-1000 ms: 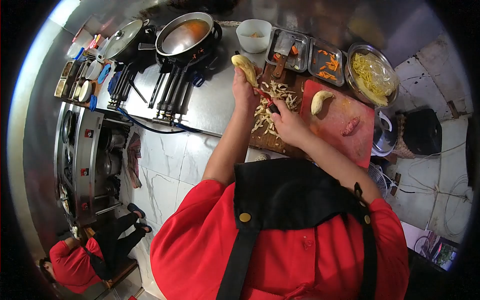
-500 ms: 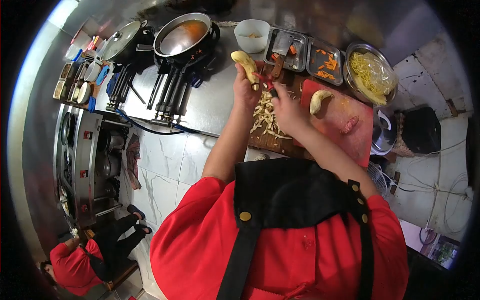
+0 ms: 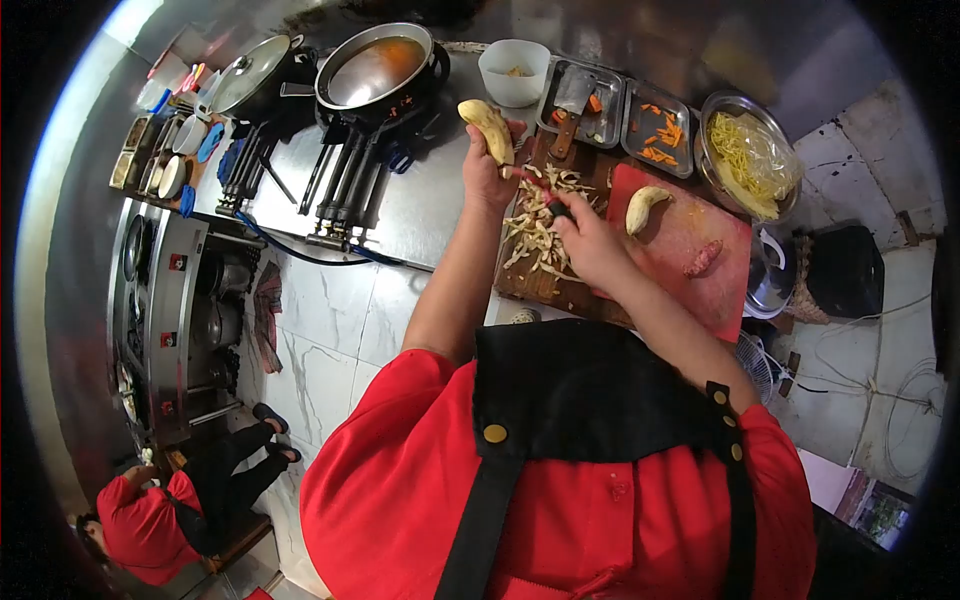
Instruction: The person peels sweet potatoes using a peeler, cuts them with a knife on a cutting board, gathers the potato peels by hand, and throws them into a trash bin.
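Observation:
My left hand (image 3: 487, 183) is wrapped round a pale yellow, curved sweet potato (image 3: 484, 122), held up over the counter's edge. In my right hand (image 3: 592, 245) is a red peeler (image 3: 534, 181) with a dark handle, its head at the lower end of the sweet potato. Thin pale peelings (image 3: 540, 232) lie heaped below on a wooden board (image 3: 518, 284). Right of my right hand, a second pale curved sweet potato (image 3: 646, 208) rests on the red cutting board (image 3: 690, 212). A pinkish, knobbly piece (image 3: 704, 259) lies there too.
Metal trays hold a cleaver (image 3: 572, 95) and orange strips (image 3: 663, 140). A bowl of yellow noodles (image 3: 750, 150) stands at right, a white tub (image 3: 513, 88) behind. A liquid-filled pan (image 3: 375, 72) sits on the burner at left. A person in red (image 3: 150, 530) sits at lower left.
My right hand and the peeler have drawn slightly down and away from the sweet potato's middle towards its lower end. My left hand still holds the sweet potato. The view has shifted slightly.

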A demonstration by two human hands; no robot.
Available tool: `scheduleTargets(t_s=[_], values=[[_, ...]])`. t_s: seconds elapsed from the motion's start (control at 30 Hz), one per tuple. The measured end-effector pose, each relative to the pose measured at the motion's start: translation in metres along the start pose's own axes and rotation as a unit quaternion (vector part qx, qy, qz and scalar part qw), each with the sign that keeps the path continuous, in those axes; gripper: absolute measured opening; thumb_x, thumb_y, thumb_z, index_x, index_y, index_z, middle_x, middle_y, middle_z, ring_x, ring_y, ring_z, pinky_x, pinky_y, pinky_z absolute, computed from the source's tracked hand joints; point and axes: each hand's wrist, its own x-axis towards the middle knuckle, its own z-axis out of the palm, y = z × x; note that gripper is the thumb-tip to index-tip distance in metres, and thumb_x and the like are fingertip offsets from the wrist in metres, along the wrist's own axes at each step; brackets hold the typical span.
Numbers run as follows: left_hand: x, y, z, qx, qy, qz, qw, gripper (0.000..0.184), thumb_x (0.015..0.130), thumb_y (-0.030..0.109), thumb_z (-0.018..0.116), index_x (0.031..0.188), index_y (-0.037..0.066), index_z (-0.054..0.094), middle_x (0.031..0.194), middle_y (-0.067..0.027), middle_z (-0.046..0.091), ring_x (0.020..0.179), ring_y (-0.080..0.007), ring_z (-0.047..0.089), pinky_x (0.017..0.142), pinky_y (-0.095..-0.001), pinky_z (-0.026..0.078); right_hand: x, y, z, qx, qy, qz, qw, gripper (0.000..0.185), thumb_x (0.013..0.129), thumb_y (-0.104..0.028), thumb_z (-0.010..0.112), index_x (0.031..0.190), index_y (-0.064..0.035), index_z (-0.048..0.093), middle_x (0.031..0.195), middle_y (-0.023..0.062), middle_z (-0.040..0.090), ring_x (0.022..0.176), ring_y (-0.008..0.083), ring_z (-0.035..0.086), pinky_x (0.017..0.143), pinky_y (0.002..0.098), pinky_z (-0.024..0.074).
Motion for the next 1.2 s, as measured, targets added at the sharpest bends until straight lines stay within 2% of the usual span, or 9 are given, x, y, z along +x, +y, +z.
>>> scheduleTargets(t_s=[0.17,0.37,0.43,0.63,0.73,0.9,1.03,1.07,1.2], values=[[-0.007,-0.011,0.007,0.057,-0.105,-0.042,0.992,0.048,0.092,0.053,0.037,0.113,0.012,0.049,0.102,-0.0069,0.056,0.105,-0.0256,0.052,0.089,-0.0502,0.042,0.016,-0.006,0.011,-0.08,0.088,-0.055,0.991,0.044,0.09,-0.022,0.045,0.131,-0.0072,0.036,0.081,0.0274,0.061,0.079,0.0446,0.059,0.07,0.0513,0.0459],[0.002,-0.019,-0.005,0.077,0.037,0.005,0.996,0.051,0.092,0.053,0.036,0.111,0.008,0.049,0.101,-0.0087,0.056,0.098,-0.0278,0.054,0.084,-0.0492,0.047,0.005,-0.008,0.009,-0.122,-0.003,-0.013,0.992,0.048,0.09,-0.021,0.045,0.131,-0.0045,0.029,0.078,0.0309,0.059,0.078,0.0461,0.059,0.07,0.0538,0.0452],[0.003,-0.015,0.0,0.055,0.065,0.023,0.996,0.052,0.092,0.053,0.036,0.111,0.006,0.048,0.1,-0.0093,0.055,0.097,-0.0279,0.055,0.084,-0.0485,0.048,0.0,-0.003,0.009,-0.139,-0.073,0.008,0.988,0.046,0.09,-0.021,0.044,0.132,-0.0085,0.03,0.095,0.0295,0.058,0.087,0.0456,0.057,0.074,0.0513,0.0447],[0.003,-0.008,0.0,0.062,0.032,0.036,0.997,0.052,0.092,0.05,0.039,0.11,0.003,0.048,0.097,-0.0101,0.055,0.094,-0.0276,0.058,0.086,-0.045,0.05,0.003,0.02,0.002,-0.004,-0.073,0.013,0.997,0.042,0.092,-0.024,0.048,0.13,-0.0092,0.038,0.089,0.0178,0.061,0.076,0.0265,0.061,0.071,0.037,0.0464],[0.007,-0.006,-0.008,0.011,0.009,-0.012,1.0,0.051,0.091,0.05,0.044,0.11,0.003,0.048,0.098,-0.0099,0.056,0.093,-0.0279,0.058,0.087,-0.0441,0.048,0.002,0.017,-0.003,0.046,-0.083,0.023,0.995,0.042,0.091,-0.025,0.046,0.13,-0.009,0.039,0.1,0.0256,0.06,0.095,0.0396,0.059,0.082,0.0433,0.0451],[0.004,-0.007,-0.017,0.023,-0.08,-0.078,0.993,0.049,0.086,0.047,0.056,0.116,0.009,0.05,0.108,-0.0099,0.056,0.101,-0.0277,0.056,0.092,-0.0454,0.044,0.004,-0.009,-0.009,-0.091,0.07,-0.06,0.992,0.046,0.092,-0.024,0.043,0.134,-0.0077,0.034,0.107,0.0269,0.058,0.096,0.0419,0.057,0.081,0.049,0.0446],[-0.006,-0.01,0.016,-0.004,0.009,-0.068,0.998,0.046,0.086,0.045,0.056,0.118,0.012,0.049,0.115,-0.0092,0.053,0.104,-0.0281,0.054,0.091,-0.049,0.044,0.004,-0.002,0.014,-0.15,0.01,-0.026,0.988,0.049,0.092,-0.024,0.042,0.135,-0.0037,0.03,0.101,0.0292,0.058,0.091,0.0448,0.057,0.08,0.0508,0.0447],[-0.002,-0.011,0.011,0.029,0.011,-0.038,0.999,0.046,0.087,0.045,0.056,0.119,0.013,0.048,0.116,-0.0089,0.052,0.104,-0.0284,0.054,0.091,-0.0505,0.044,0.005,0.011,0.022,-0.13,0.046,-0.069,0.988,0.047,0.092,-0.024,0.044,0.134,-0.0089,0.03,0.081,0.0308,0.059,0.08,0.0471,0.058,0.07,0.0509,0.0451],[0.007,-0.005,0.004,0.091,0.007,0.004,0.996,0.045,0.089,0.042,0.054,0.122,0.013,0.046,0.114,-0.0086,0.052,0.106,-0.0292,0.054,0.091,-0.0509,0.044,-0.001,0.0,0.002,-0.149,-0.045,-0.007,0.988,0.045,0.092,-0.025,0.045,0.133,-0.0125,0.033,0.082,0.0288,0.06,0.079,0.0454,0.059,0.07,0.0498,0.0456]])
